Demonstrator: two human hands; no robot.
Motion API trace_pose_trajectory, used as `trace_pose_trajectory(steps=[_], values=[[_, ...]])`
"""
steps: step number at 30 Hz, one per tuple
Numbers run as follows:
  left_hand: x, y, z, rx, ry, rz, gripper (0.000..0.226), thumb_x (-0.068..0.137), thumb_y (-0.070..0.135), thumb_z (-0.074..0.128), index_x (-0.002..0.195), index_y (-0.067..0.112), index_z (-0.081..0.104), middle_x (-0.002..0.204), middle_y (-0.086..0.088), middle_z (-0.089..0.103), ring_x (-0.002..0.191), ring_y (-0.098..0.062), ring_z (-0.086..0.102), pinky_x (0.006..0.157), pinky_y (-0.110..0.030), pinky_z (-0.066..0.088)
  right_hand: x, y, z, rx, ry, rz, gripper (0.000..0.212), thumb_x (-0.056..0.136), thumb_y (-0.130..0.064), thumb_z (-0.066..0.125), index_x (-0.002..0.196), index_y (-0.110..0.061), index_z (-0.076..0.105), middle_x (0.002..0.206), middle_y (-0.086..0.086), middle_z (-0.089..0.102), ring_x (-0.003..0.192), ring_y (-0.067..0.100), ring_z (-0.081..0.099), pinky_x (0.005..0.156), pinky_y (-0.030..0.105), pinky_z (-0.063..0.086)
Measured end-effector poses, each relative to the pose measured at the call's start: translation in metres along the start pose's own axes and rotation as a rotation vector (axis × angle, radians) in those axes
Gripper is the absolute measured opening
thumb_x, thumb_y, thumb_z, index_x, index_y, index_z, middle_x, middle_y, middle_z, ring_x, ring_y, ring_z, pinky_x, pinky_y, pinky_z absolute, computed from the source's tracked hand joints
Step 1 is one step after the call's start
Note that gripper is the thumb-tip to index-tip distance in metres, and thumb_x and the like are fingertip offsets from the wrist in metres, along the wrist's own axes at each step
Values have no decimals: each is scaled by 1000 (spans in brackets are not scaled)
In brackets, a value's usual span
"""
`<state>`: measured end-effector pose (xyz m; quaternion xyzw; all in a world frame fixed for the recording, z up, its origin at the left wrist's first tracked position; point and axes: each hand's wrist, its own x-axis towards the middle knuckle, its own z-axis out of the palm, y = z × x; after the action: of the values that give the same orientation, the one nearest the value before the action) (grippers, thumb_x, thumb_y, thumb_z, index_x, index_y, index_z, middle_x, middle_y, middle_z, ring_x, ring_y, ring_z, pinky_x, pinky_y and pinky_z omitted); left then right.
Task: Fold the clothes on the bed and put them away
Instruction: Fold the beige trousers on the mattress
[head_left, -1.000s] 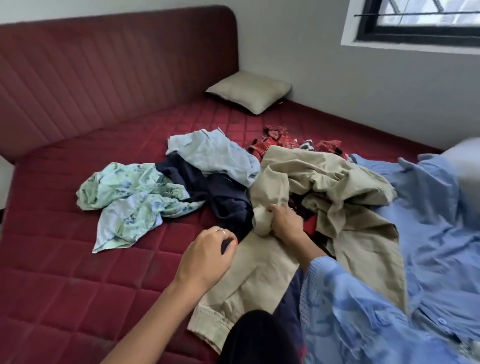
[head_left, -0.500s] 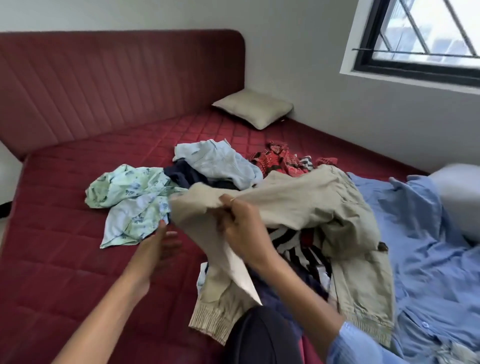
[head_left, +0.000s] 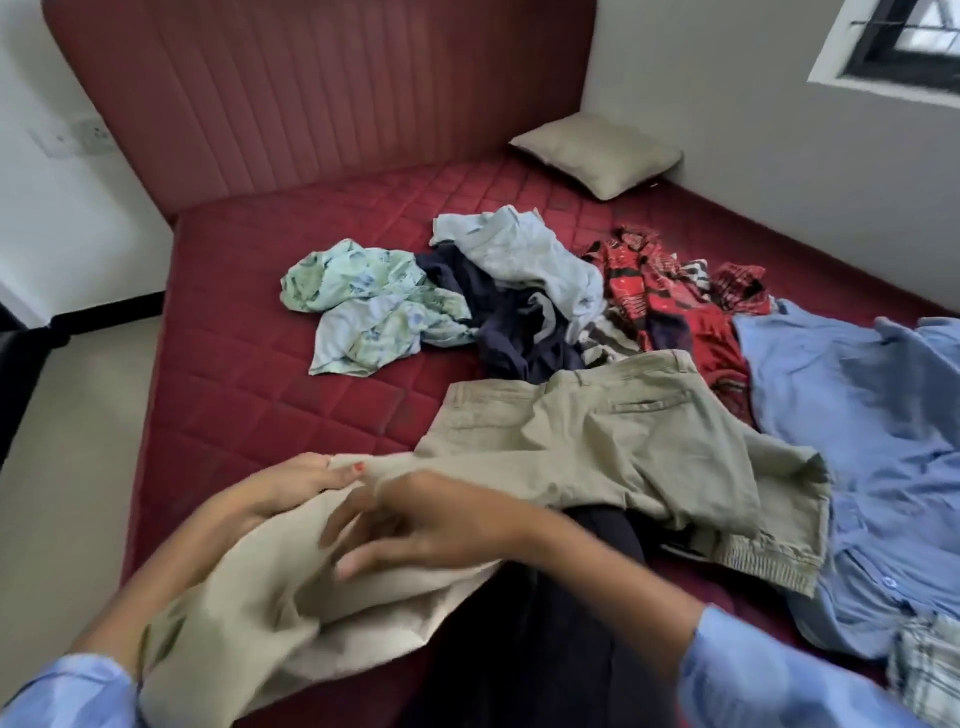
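Note:
Khaki trousers (head_left: 597, 441) lie spread on the red mattress (head_left: 249, 395), waistband away from me, one leg pulled toward me and draped over my left forearm. My left hand (head_left: 280, 486) grips the edge of that leg, thumb on top. My right hand (head_left: 431, 519) rests on the same fabric just to the right, its fingers spread and blurred. Behind the trousers lies a heap: a green floral garment (head_left: 363, 312), a navy piece (head_left: 514, 332), a pale blue piece (head_left: 530, 254) and red patterned cloth (head_left: 649, 291). A blue shirt (head_left: 857, 415) lies flat at the right.
A beige pillow (head_left: 597, 150) sits in the far corner by the padded headboard (head_left: 311, 104). A plaid cloth (head_left: 930, 670) shows at the bottom right. The bed's left edge drops to pale floor (head_left: 67, 415). My dark-clothed leg (head_left: 545, 623) lies under the trousers.
The trousers were lifted out of the heap and now lie spread flat with the waistband away. My left hand has taken hold of the near leg; my right hand's pinch has loosened.

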<state>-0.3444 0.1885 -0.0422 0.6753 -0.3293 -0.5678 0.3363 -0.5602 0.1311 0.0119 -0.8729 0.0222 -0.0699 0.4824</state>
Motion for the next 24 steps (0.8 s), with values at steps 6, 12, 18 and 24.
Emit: trace_pose_trajectory(steps=[6,12,18,24], values=[[-41,-16,-25,-12,-40,32,73,56,55,82,111,8,71,112,-18,70,104,-29,67,80,-31,57,-35,55,-88,-234,362,327,17,97,-22,56,94,-10,68,86,9,72,70,13,66,65,21,51],[-83,-53,-109,-118,-26,-76,73,69,37,85,123,-5,59,114,-24,67,104,-35,66,96,-45,51,-78,121,-158,-473,644,642,28,94,-23,58,86,2,67,82,18,68,80,31,63,72,38,45],[-99,-83,-117,234,-151,-459,41,90,40,63,116,8,67,114,-14,69,103,-24,67,88,-39,53,-71,164,-152,-519,377,924,30,95,-28,55,86,-2,67,90,12,65,95,29,59,74,30,38],[-42,-57,-80,481,323,-430,37,95,51,46,107,19,60,103,0,70,92,-16,67,71,-26,51,-52,202,-134,-460,331,1158,54,91,-35,55,133,-2,45,133,18,52,122,35,49,101,40,41]])
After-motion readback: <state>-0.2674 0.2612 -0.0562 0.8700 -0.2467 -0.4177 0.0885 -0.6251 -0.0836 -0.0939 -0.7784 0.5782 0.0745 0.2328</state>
